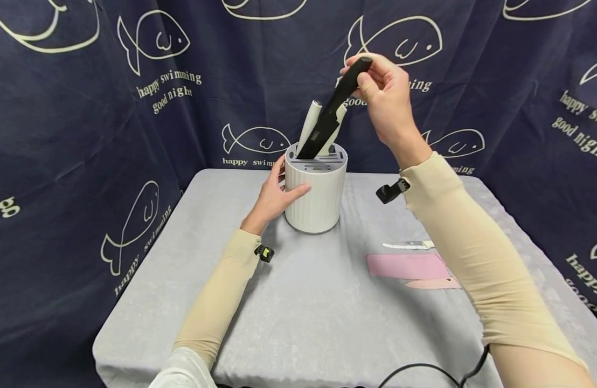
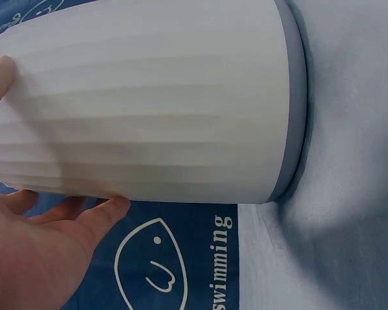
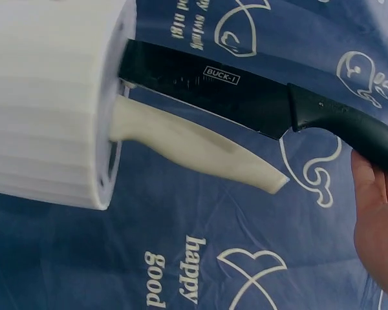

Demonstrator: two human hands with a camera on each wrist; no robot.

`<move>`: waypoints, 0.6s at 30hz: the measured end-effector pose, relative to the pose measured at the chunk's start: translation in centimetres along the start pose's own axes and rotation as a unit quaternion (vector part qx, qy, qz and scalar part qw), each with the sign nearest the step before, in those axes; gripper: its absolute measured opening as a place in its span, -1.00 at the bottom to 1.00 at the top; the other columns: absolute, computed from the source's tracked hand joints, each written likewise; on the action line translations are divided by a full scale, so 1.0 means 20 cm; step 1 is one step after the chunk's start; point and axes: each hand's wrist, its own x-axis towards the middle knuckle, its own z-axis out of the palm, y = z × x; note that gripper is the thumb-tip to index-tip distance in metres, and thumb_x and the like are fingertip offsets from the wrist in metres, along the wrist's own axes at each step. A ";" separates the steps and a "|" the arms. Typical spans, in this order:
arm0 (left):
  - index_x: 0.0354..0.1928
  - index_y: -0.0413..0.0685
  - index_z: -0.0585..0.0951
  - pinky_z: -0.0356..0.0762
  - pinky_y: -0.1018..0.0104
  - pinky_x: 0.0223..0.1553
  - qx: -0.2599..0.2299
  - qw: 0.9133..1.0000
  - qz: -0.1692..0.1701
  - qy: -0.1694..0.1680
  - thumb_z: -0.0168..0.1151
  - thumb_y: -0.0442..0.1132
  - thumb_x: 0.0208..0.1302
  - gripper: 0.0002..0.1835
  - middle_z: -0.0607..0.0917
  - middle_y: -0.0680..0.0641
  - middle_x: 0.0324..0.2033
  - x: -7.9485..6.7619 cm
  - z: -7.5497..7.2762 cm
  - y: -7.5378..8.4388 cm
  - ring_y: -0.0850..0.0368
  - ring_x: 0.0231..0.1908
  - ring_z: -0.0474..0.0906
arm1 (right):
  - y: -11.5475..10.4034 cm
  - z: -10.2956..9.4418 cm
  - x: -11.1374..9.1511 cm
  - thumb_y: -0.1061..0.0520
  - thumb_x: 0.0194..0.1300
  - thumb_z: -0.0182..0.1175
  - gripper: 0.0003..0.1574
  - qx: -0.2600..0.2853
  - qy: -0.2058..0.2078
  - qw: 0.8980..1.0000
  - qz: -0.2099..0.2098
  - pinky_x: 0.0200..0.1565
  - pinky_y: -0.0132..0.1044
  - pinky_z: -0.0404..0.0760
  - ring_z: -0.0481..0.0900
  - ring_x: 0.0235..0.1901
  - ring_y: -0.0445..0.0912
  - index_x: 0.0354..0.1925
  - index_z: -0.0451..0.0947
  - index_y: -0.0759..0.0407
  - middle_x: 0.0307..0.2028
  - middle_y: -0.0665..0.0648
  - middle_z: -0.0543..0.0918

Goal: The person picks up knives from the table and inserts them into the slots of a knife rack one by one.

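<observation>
Left hand (image 1: 273, 198) gripped the block (image 1: 318, 207) near the far table edge (image 1: 240, 173); right hand (image 1: 388, 98), the black knife (image 1: 330, 114). Straight travel seemed safest.

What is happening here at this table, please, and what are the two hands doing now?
A person steadies a white knife block with the left hand. The right hand holds a black knife by its handle, with the blade slanting down to the block's slotted top; most of the blade shows above it. Two white handles also stand up from the block. On the table, partly behind the right arm, lie a small knife and two pink blades.
</observation>
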 end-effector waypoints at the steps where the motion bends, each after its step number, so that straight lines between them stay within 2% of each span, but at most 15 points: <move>1: 0.64 0.41 0.02 0.39 -0.01 0.40 0.000 1.000 0.001 0.000 0.52 0.17 0.19 0.11 0.28 -0.08 0.51 0.00 0.00 0.00 -0.09 0.46 0.29 | 0.01 0.01 0.00 0.51 0.43 0.02 -0.66 -0.010 -0.006 1.000 0.001 -0.01 -0.30 0.72 0.72 -0.05 0.06 -0.05 0.70 0.37 -0.15 0.28 0.75; 9: 0.65 0.40 0.01 0.37 -0.02 0.42 -0.003 1.000 0.003 -0.005 0.51 0.17 0.19 0.11 0.26 -0.08 0.52 0.01 0.01 0.00 -0.09 0.47 0.27 | 0.10 0.05 -0.06 0.46 0.46 0.02 -0.65 -0.079 -0.036 0.996 0.013 0.00 -0.32 0.69 0.72 -0.02 -0.02 0.01 0.69 0.32 -0.11 0.20 0.76; 18: 0.64 0.44 0.00 0.38 -0.01 0.41 0.000 1.000 -0.002 -0.006 0.51 0.21 0.18 0.12 0.25 -0.06 0.53 0.00 0.01 0.00 -0.07 0.48 0.26 | 0.18 0.08 -0.10 0.41 0.50 0.03 -0.66 -0.111 -0.043 0.992 0.033 0.13 -0.23 0.68 0.71 0.05 -0.04 0.05 0.68 0.27 -0.05 0.17 0.75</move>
